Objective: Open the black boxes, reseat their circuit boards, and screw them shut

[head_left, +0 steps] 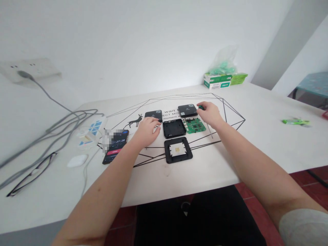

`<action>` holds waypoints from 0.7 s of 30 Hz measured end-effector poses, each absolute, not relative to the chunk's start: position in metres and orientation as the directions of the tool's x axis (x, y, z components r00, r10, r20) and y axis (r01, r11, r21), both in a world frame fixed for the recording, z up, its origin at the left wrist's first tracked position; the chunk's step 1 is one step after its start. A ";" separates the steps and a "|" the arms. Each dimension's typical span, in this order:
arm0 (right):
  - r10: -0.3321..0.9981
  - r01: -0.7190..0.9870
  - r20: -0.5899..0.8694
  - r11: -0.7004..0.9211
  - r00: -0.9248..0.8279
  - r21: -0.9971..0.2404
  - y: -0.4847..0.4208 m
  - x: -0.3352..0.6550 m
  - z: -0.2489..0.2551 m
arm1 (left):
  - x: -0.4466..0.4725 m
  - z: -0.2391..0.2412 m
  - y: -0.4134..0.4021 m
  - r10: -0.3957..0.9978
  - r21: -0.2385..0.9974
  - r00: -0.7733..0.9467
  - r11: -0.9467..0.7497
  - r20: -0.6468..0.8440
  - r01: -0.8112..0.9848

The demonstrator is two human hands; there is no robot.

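My left hand (147,131) rests on the white table (230,160) with its fingers curled, fingertips beside an open black shell (174,128); what they pinch, if anything, is hidden. My right hand (208,112) is closed round a green-handled screwdriver (201,107), whose thin shaft (210,131) slants down to the table. It hovers next to a green circuit board (195,125) and a closed black box (187,110). A second closed black box (153,114) lies behind my left hand. A black cover with a metal plate (178,149) lies nearest me.
A phone (115,146) with a lit timer lies left of my left hand. Glasses (32,174), a white case (77,160), a power strip (88,135) and grey cables sit at the left. Green boxes (224,80) stand at the far edge; a green packet (296,121) lies right.
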State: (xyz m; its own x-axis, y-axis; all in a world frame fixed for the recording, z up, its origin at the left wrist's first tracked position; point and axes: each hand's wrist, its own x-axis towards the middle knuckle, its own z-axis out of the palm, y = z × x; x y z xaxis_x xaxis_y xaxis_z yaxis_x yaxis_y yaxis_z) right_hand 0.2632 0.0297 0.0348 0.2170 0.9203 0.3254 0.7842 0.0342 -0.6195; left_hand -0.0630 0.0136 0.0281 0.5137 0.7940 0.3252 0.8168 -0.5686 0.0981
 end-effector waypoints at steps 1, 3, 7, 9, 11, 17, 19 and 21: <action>0.945 0.846 0.259 -0.035 0.202 -0.533 0.033 0.271 0.035 | -0.061 0.028 0.012 0.767 0.086 0.567 -0.614 0.301 0.785; 0.969 0.904 0.138 -0.134 0.205 -0.407 0.039 0.285 0.031 | -0.058 0.026 0.008 0.742 0.053 0.623 -0.652 0.249 0.756; 0.975 0.925 0.038 -0.195 0.219 -0.327 0.045 0.297 0.019 | -0.061 0.022 0.007 0.875 -0.053 0.435 -0.434 0.214 0.899; 0.975 0.933 0.024 -0.202 0.219 -0.297 0.043 0.294 0.016 | -0.065 0.021 0.008 0.931 -0.107 0.294 -0.276 0.218 0.955; 0.973 0.941 0.057 -0.202 0.225 -0.271 0.037 0.286 0.019 | -0.067 0.020 0.009 0.947 -0.126 0.237 -0.213 0.219 0.969; 0.857 0.778 0.245 0.515 -0.453 -0.359 -0.001 0.238 0.038 | -0.059 0.015 0.013 0.894 -0.006 0.404 -0.410 0.192 0.912; 0.701 0.570 0.192 0.683 -0.687 -0.457 -0.017 0.220 0.040 | -0.056 0.013 0.013 0.816 0.070 0.561 -0.573 0.138 0.817; 0.569 0.445 0.143 0.755 -0.810 -0.482 -0.029 0.207 0.038 | -0.056 0.013 0.010 0.743 0.151 0.668 -0.667 0.054 0.730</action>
State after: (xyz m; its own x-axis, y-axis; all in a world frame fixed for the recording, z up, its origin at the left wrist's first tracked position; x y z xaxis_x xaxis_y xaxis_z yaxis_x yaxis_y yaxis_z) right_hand 0.2068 -0.0291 0.0380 -0.8101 0.5686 0.1427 0.4448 0.7548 -0.4822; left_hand -0.0559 0.0101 0.0127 0.6676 0.7426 0.0537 0.7297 -0.6669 0.1508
